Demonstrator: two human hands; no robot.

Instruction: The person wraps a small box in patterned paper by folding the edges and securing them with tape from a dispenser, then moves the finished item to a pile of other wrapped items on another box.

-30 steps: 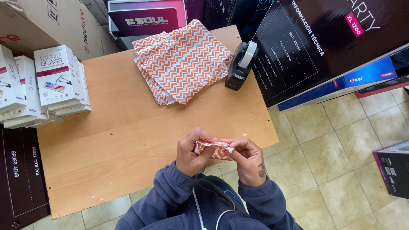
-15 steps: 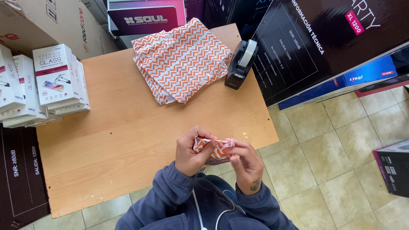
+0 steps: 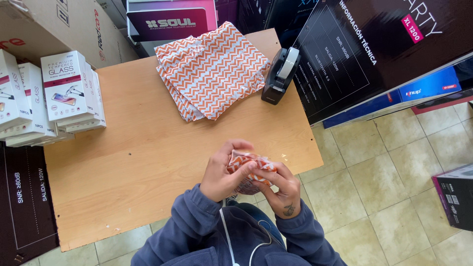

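Both of my hands grip one small packet in orange-and-white zigzag paper (image 3: 245, 163) at the near edge of a wooden table (image 3: 138, 162). My left hand (image 3: 221, 172) curls round its left side. My right hand (image 3: 282, 186) pinches its right side with the fingertips on top. Most of the packet is hidden between the fingers. A stack of sheets of the same zigzag paper (image 3: 212, 69) lies at the far side of the table.
A black tape dispenser (image 3: 281, 75) stands at the table's far right corner. White flat boxes (image 3: 49, 98) are stacked at the left edge. Large cardboard and dark printed boxes (image 3: 374, 44) surround the table. Tiled floor (image 3: 384, 187) lies to the right.
The hands have drawn closer together round the packet, and the fingers have shifted on top of it. Everything on the table has stayed put.
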